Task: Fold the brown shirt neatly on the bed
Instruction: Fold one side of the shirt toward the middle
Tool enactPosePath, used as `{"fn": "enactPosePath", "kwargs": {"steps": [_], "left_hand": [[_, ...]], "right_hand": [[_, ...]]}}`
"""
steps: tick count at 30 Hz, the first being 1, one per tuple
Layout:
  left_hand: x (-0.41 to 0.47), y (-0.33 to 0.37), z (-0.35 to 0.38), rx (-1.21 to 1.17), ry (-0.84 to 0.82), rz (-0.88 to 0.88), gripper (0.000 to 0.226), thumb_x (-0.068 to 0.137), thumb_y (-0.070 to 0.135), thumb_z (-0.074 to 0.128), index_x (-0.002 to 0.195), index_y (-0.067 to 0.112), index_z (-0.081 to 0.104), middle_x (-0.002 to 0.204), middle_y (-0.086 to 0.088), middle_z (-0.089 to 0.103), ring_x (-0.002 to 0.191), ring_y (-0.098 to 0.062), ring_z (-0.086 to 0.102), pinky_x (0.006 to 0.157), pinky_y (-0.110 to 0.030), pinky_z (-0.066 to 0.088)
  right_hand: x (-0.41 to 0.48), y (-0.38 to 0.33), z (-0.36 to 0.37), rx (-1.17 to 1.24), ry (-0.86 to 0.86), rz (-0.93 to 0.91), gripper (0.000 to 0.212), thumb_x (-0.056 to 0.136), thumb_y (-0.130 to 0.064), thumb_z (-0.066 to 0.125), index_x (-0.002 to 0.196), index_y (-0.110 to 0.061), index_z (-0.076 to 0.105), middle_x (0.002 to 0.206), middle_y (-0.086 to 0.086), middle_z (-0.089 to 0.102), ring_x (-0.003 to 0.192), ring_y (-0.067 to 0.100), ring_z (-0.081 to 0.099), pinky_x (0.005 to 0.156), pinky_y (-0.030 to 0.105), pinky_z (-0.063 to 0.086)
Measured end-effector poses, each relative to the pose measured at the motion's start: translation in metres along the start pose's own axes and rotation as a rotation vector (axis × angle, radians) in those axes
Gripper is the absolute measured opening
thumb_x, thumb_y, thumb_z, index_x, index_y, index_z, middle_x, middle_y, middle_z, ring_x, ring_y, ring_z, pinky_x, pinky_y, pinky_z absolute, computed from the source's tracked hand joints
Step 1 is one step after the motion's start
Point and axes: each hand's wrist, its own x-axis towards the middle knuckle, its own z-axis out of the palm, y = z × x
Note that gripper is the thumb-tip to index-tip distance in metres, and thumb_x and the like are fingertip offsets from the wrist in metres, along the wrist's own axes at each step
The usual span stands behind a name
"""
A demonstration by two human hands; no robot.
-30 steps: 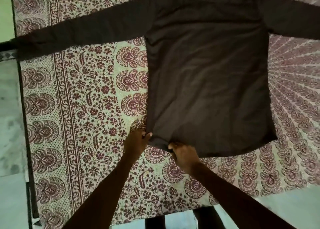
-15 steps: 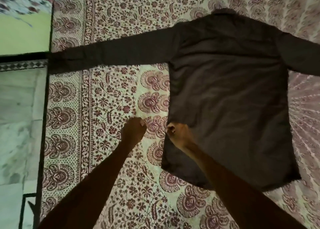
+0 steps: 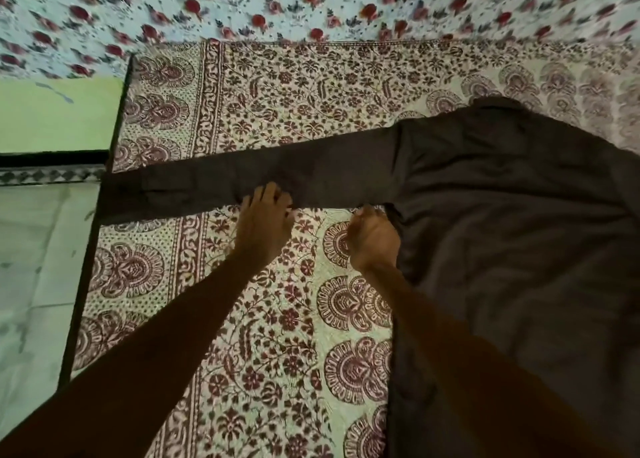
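The brown shirt [image 3: 502, 232] lies flat, back up, on the patterned bedsheet [image 3: 277, 319], filling the right half of the view. Its left sleeve [image 3: 329, 170] stretches straight out to the left, and the cuff hangs over the bed's edge. My left hand [image 3: 265, 218] is at the sleeve's lower edge, mid-length, fingers laid over the cloth and thumb at the hem. My right hand [image 3: 374, 241] is closed on the shirt's side seam at the armpit. The shirt's right sleeve and bottom hem are out of frame.
A white cloth with red flowers [image 3: 242, 7] lies across the far end of the bed. The bed's dark left edge [image 3: 83, 284] drops to a pale tiled floor [image 3: 31, 267], with a green wall [image 3: 52, 118] behind.
Both hands left the shirt's bottom corner and travelled up its left side to the armpit and sleeve. The view swung up toward the head of the bed.
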Motion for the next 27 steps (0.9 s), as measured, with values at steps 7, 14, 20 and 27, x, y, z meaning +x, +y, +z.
{"fn": "enactPosePath", "kwargs": {"steps": [7, 14, 20, 27], "left_hand": [[0.061, 0.044, 0.022, -0.149, 0.059, -0.001, 0.032, 0.097, 0.036, 0.043, 0.102, 0.014, 0.066, 0.117, -0.007, 0.055, 0.112, -0.025, 0.047, 0.097, -0.043, 0.038], [0.143, 0.096, 0.037, -0.272, 0.040, 0.058, 0.027, 0.090, 0.031, 0.057, 0.108, 0.012, 0.059, 0.123, -0.011, 0.053, 0.118, -0.030, 0.047, 0.100, -0.044, 0.037], [0.217, 0.147, 0.041, -0.276, -0.170, -0.072, 0.064, 0.092, 0.046, 0.051, 0.143, 0.010, 0.037, 0.147, -0.018, 0.040, 0.137, -0.037, 0.034, 0.113, -0.052, 0.023], [0.255, 0.183, 0.018, -0.593, -0.311, -0.238, 0.032, 0.093, 0.032, 0.057, 0.106, 0.005, 0.067, 0.111, -0.016, 0.066, 0.105, -0.029, 0.061, 0.085, -0.029, 0.043]], "right_hand": [[0.022, 0.025, -0.012, 0.100, 0.124, 0.077, 0.013, 0.088, -0.026, 0.054, 0.096, -0.017, 0.059, 0.103, 0.006, 0.062, 0.091, 0.031, 0.061, 0.068, 0.036, 0.043], [0.025, 0.059, -0.012, 0.085, 0.143, 0.171, 0.026, 0.088, -0.037, 0.058, 0.098, -0.013, 0.054, 0.105, 0.008, 0.060, 0.099, 0.030, 0.058, 0.077, 0.039, 0.047], [0.021, 0.071, -0.009, 0.018, 0.092, 0.087, 0.023, 0.094, -0.032, 0.048, 0.097, -0.013, 0.061, 0.103, 0.007, 0.064, 0.094, 0.029, 0.062, 0.072, 0.037, 0.048], [0.025, 0.103, -0.027, 0.400, 0.090, 0.055, 0.013, 0.097, -0.027, 0.049, 0.096, -0.015, 0.055, 0.086, 0.007, 0.069, 0.081, 0.031, 0.065, 0.070, 0.037, 0.047]]}}
